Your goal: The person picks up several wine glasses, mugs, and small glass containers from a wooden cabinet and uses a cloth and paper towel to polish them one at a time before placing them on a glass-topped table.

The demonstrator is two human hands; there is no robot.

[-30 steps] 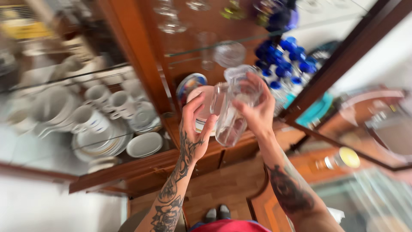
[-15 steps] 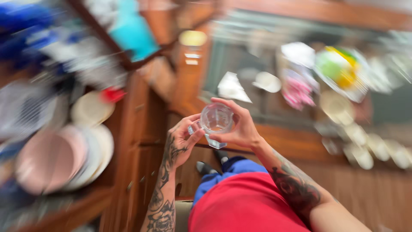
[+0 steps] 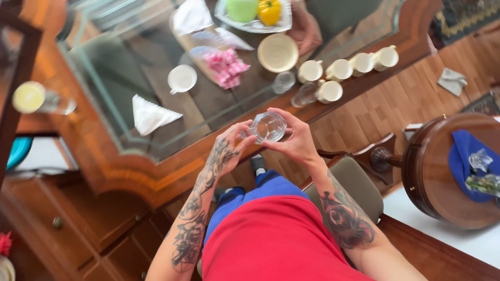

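Home dining rm: glass-topped wooden bench (image 3: 120, 135) w/ white cups (image 3: 339, 69), fruit plate (image 3: 253, 25), napkins (image 3: 150, 115); wood cabinet drawers (image 3: 57, 224), parquet floor (image 3: 380, 112), upholstered chair (image 3: 357, 182).

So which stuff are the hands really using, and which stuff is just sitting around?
In use:
- clear glass jug, held by both hands
- left hand
- right hand

Just lying about:
- white cups on the glass-topped table
- folded napkin
- cream bowl
- pink sweets
- fruit plate
- blue cloth on the round table
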